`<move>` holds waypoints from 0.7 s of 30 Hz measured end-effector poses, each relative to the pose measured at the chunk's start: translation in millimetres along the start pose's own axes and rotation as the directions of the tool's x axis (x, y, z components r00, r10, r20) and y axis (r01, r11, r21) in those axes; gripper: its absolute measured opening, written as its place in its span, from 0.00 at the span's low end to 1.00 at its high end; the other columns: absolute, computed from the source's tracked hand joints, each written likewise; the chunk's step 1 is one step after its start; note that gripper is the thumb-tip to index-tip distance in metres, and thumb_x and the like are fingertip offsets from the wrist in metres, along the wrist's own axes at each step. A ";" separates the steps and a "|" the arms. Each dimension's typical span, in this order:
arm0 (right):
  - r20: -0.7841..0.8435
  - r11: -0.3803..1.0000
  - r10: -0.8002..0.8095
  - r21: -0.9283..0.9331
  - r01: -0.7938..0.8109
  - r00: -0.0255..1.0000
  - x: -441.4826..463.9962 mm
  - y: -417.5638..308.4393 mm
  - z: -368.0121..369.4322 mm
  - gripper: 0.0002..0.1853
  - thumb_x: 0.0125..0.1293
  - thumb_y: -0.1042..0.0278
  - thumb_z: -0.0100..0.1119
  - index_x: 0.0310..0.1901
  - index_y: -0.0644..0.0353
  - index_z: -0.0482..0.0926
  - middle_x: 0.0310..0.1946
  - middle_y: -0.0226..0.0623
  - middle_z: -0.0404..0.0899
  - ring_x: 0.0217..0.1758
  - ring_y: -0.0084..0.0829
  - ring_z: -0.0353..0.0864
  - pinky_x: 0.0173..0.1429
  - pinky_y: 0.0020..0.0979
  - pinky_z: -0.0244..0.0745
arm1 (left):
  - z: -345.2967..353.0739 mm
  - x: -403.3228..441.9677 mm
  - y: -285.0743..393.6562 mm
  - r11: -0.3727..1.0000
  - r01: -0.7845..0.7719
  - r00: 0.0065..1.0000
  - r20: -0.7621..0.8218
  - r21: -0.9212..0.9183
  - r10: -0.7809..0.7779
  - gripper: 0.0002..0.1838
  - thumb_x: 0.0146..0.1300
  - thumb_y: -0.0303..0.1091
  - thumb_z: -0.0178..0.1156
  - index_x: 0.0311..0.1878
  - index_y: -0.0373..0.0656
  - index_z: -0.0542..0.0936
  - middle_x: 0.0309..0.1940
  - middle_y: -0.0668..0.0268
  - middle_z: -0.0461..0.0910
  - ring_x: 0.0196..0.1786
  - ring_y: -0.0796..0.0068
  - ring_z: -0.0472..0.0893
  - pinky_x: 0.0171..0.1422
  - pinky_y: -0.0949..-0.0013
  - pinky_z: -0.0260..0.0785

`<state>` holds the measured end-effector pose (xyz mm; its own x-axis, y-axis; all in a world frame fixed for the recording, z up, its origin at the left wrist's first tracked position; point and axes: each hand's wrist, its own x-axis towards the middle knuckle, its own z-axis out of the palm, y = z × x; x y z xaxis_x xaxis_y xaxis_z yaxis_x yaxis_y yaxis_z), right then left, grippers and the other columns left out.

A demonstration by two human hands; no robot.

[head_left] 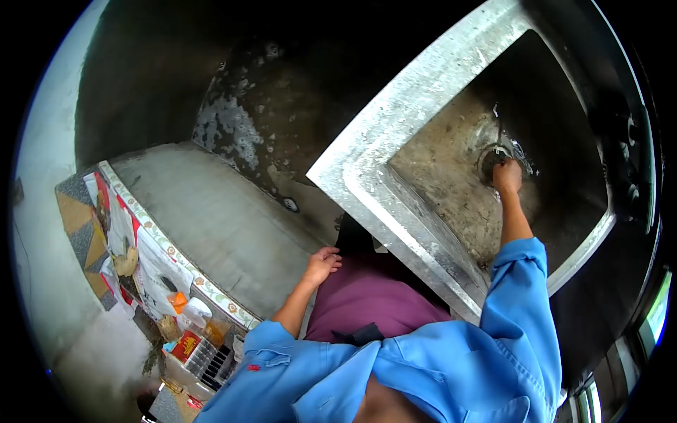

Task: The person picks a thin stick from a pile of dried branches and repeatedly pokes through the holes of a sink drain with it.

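Observation:
A deep grey sink (pixel 423 77) with a wide stone-like rim fills the right side. My right hand (pixel 508 175) reaches down inside it, fingers closed at the round drain (pixel 488 161) in its stained bottom. Whatever those fingers hold is too small to make out. Something wet glistens beside the drain. My left hand (pixel 324 266) hangs by the purple cloth (pixel 374 296) over my lap, fingers apart and holding nothing.
A low grey ledge (pixel 204 211) with a patterned tile edge runs along the left. Past it are a crumpled cloth (pixel 151 261), an orange item, a red box (pixel 185 346) and a rack. Dark, stained floor lies beyond the ledge.

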<state>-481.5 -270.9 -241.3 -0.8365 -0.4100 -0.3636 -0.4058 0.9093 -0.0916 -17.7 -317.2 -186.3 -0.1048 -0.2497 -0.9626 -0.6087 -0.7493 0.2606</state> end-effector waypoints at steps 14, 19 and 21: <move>-0.229 0.876 -0.037 0.461 0.142 0.973 -66.9 45.4 -157.1 0.08 0.52 0.68 0.53 0.25 0.65 0.75 0.13 0.32 0.72 0.16 0.17 0.70 0.23 0.19 0.63 | -9.4 3.4 -22.8 0.997 0.015 0.999 0.036 -0.069 -0.012 0.14 0.59 0.30 0.45 0.48 0.38 0.66 0.37 0.59 0.74 0.34 0.74 0.75 0.36 0.76 0.69; -0.254 0.816 0.032 0.565 0.121 0.967 -88.2 73.4 -118.0 0.07 0.53 0.70 0.53 0.25 0.65 0.74 0.13 0.27 0.71 0.17 0.15 0.68 0.23 0.18 0.63 | -12.3 -3.4 -13.8 0.999 0.014 1.000 0.008 -0.041 -0.014 0.13 0.59 0.29 0.44 0.47 0.38 0.66 0.37 0.60 0.73 0.34 0.75 0.75 0.36 0.76 0.68; -0.277 0.812 0.025 0.566 0.142 0.961 -95.9 68.5 -108.1 0.07 0.54 0.70 0.53 0.26 0.65 0.74 0.13 0.27 0.70 0.17 0.14 0.67 0.23 0.18 0.63 | -14.4 -4.6 -10.1 1.000 0.009 1.000 0.003 -0.018 -0.009 0.13 0.59 0.29 0.44 0.47 0.38 0.66 0.36 0.60 0.73 0.34 0.75 0.75 0.36 0.76 0.68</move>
<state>-468.9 -177.0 -112.5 -0.9155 -0.3909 -0.0948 -0.2403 0.7206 -0.6504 0.2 -317.4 -183.5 -0.1014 -0.2412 -0.9652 -0.5951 -0.7628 0.2531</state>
